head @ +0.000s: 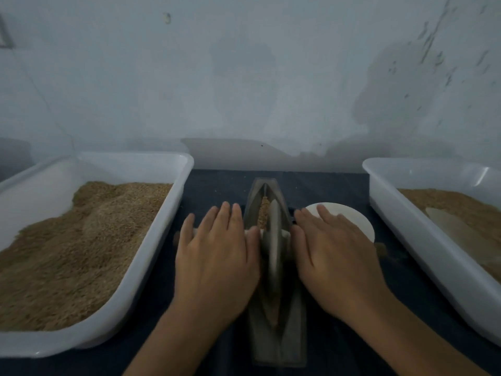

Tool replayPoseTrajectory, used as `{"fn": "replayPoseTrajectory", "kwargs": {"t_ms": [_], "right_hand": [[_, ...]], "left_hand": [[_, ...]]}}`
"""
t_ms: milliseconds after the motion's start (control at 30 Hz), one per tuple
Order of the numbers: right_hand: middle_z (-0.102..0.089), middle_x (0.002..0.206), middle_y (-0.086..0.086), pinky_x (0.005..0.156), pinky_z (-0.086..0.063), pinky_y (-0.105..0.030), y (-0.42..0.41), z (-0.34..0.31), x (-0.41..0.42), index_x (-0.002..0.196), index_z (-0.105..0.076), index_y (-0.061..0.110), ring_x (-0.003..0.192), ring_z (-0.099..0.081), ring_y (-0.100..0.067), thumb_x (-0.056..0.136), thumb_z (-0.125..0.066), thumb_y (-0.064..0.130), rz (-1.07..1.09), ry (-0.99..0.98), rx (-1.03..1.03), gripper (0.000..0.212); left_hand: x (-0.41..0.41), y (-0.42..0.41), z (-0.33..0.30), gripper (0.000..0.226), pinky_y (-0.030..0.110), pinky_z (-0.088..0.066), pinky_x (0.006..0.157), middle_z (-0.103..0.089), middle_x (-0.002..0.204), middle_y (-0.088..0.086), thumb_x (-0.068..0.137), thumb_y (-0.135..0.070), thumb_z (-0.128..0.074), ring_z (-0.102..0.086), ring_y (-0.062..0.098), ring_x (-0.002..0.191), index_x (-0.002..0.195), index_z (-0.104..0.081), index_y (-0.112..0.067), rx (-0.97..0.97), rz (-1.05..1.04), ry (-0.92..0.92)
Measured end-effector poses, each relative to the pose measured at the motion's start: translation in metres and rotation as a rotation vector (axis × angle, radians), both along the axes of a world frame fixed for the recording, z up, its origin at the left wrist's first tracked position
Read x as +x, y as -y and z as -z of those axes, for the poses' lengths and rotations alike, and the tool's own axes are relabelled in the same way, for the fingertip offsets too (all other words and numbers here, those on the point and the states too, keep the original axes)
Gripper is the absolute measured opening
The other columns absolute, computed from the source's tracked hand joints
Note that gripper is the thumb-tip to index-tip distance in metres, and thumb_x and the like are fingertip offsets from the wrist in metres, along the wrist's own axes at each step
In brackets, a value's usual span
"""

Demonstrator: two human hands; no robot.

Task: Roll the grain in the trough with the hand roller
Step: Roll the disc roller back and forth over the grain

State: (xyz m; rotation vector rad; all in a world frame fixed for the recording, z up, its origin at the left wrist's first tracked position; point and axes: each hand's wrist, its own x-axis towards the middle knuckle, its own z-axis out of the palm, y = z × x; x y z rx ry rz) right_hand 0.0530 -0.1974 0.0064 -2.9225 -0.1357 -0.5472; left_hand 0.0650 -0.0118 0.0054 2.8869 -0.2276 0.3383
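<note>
My left hand (pixel 217 256) and right hand (pixel 336 259) lie flat, fingers straight, pressing the axle ends of the grey disc roller (pixel 273 240), which stands between them in the narrow grey trough (pixel 271 346) over tan grain (pixel 263 213). White grain-filled trays (pixel 160 240) flank me; a white round dish (pixel 357 221) sits under my right fingers.

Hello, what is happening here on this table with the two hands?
A person is rolling grain in a narrow boat-shaped trough. The left hand and the right hand lie flat, fingers straight, on the axle ends of the hand roller, whose wheel stands upright in the trough. A white tub of grain is on the left, another white tub on the right, and a white round dish sits behind the right hand.
</note>
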Motion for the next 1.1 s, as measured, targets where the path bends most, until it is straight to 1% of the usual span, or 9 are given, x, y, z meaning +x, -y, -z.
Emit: {"fn": "replayPoseTrajectory", "kwargs": {"t_ms": [133, 300, 400, 533, 633, 700, 800, 933, 1100], "right_hand": [[-0.051, 0.156, 0.000, 0.126, -0.021, -0.051, -0.002, -0.005, 0.074, 0.155, -0.046, 0.022, 0.155, -0.028, -0.025, 0.108, -0.006, 0.045, 0.077, -0.104, -0.039, 0.065], [-0.050, 0.156, -0.012, 0.121, -0.028, -0.050, -0.008, -0.017, 0.107, 0.157, -0.036, 0.005, 0.151, -0.033, -0.030, 0.108, -0.017, 0.041, 0.156, -0.113, -0.002, 0.064], [-0.041, 0.163, -0.007, 0.125, -0.024, -0.047, -0.002, -0.009, 0.060, 0.161, -0.032, 0.011, 0.154, -0.029, -0.023, 0.106, -0.008, 0.044, 0.068, -0.118, 0.003, 0.068], [-0.028, 0.169, 0.003, 0.127, -0.014, -0.034, 0.005, 0.003, -0.009, 0.163, -0.029, 0.022, 0.157, -0.018, -0.011, 0.098, 0.007, 0.057, -0.017, -0.114, 0.074, 0.082], [-0.025, 0.170, 0.004, 0.130, -0.013, -0.040, 0.009, 0.004, -0.005, 0.163, -0.029, 0.024, 0.159, -0.011, -0.012, 0.097, 0.008, 0.057, -0.028, -0.128, 0.049, 0.083], [-0.024, 0.170, 0.002, 0.129, -0.014, -0.045, 0.006, 0.001, 0.016, 0.163, -0.029, 0.022, 0.160, -0.010, -0.017, 0.099, 0.004, 0.054, -0.016, -0.136, 0.031, 0.078], [-0.030, 0.169, -0.003, 0.128, -0.017, -0.048, 0.006, 0.002, 0.070, 0.163, -0.030, 0.017, 0.159, -0.016, -0.023, 0.105, -0.007, 0.046, 0.047, -0.114, 0.014, 0.068], [-0.029, 0.168, -0.009, 0.125, -0.022, -0.048, 0.010, -0.009, 0.126, 0.163, -0.027, 0.013, 0.157, -0.020, -0.026, 0.105, -0.017, 0.044, 0.133, -0.221, 0.082, 0.066], [-0.026, 0.169, -0.011, 0.127, -0.022, -0.046, 0.006, -0.006, 0.072, 0.158, -0.038, 0.011, 0.158, -0.018, -0.023, 0.105, -0.006, 0.042, 0.056, -0.200, 0.014, 0.069]], "left_hand": [[0.080, 0.007, -0.002, 0.055, 0.048, -0.043, 0.097, -0.062, 0.140, 0.004, 0.107, -0.041, -0.012, -0.061, 0.024, 0.113, 0.124, -0.058, -0.018, 0.016, -0.010, -0.003], [0.098, 0.015, -0.011, 0.033, 0.040, -0.036, 0.074, -0.062, 0.102, 0.001, 0.108, -0.030, -0.021, -0.047, 0.022, 0.076, 0.089, -0.046, -0.019, 0.078, -0.086, 0.035], [0.051, 0.006, 0.004, 0.049, 0.038, -0.044, 0.077, -0.066, 0.114, -0.003, 0.108, -0.038, -0.009, -0.057, 0.016, 0.085, 0.106, -0.056, -0.023, 0.123, -0.033, 0.136], [-0.008, -0.008, 0.007, 0.063, 0.048, -0.047, 0.113, -0.063, 0.145, -0.004, 0.107, -0.048, -0.020, -0.058, 0.018, 0.135, 0.153, -0.051, -0.018, 0.024, 0.044, 0.234], [0.008, -0.002, -0.002, 0.062, 0.042, -0.057, 0.090, -0.072, 0.123, -0.010, 0.105, -0.050, -0.022, -0.071, 0.016, 0.103, 0.160, -0.036, -0.024, 0.000, 0.047, 0.226], [0.041, 0.007, -0.008, 0.061, 0.038, -0.045, 0.068, -0.071, 0.113, -0.007, 0.106, -0.051, -0.017, -0.060, 0.017, 0.079, 0.165, -0.020, -0.032, 0.010, -0.005, 0.136], [0.092, 0.016, -0.007, 0.055, 0.041, -0.037, 0.076, -0.072, 0.112, 0.008, 0.108, -0.042, -0.024, -0.064, 0.029, 0.093, 0.162, -0.029, -0.030, 0.048, -0.116, 0.047], [0.130, 0.029, -0.016, 0.037, 0.045, -0.034, 0.081, -0.070, 0.115, 0.015, 0.107, -0.037, -0.027, -0.062, 0.035, 0.104, 0.122, -0.057, -0.023, 0.001, -0.130, 0.050], [0.084, 0.017, -0.011, 0.048, 0.040, -0.037, 0.071, -0.069, 0.125, 0.001, 0.106, -0.040, -0.013, -0.065, 0.026, 0.090, 0.127, -0.054, -0.025, 0.289, 0.015, 0.110]]}}
